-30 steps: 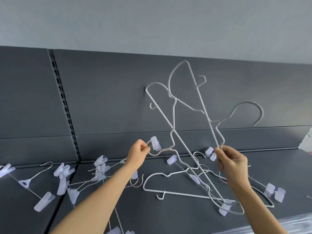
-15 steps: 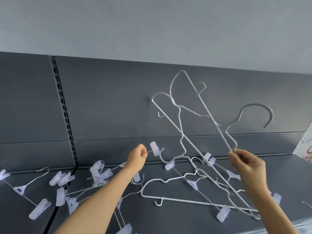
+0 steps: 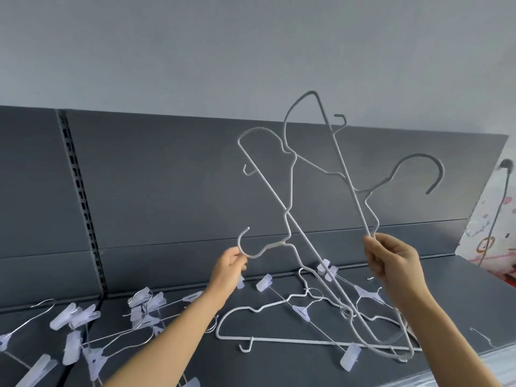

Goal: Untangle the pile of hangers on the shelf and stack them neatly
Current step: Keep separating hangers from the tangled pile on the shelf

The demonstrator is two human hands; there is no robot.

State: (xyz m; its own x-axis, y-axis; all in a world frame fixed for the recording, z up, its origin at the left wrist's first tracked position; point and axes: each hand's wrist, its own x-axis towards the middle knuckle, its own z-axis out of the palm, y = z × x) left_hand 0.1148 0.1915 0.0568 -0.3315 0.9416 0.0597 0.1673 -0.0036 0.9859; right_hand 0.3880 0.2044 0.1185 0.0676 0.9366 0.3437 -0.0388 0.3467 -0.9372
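Note:
Two white wire hangers stand crossed and tilted upright above the dark grey shelf (image 3: 279,367). My left hand (image 3: 230,268) pinches the hook of one white hanger (image 3: 287,216). My right hand (image 3: 391,261) grips the other white hanger (image 3: 346,174) at its neck; its large hook curls up to the right. Their lower ends rest among a tangle of clip hangers (image 3: 360,296). A third white hanger (image 3: 279,340) lies flat on the shelf below.
More clip hangers (image 3: 145,305) with translucent clips lie scattered at the shelf's left, some near the left edge (image 3: 69,319). A slotted upright (image 3: 81,196) runs down the grey back panel. A patterned wall with a cable (image 3: 494,219) is at the right.
My left hand let go of the clip hanger it held and now grips the white hanger's hook. Both lifted hangers rose higher, and my right hand moved up with its hanger.

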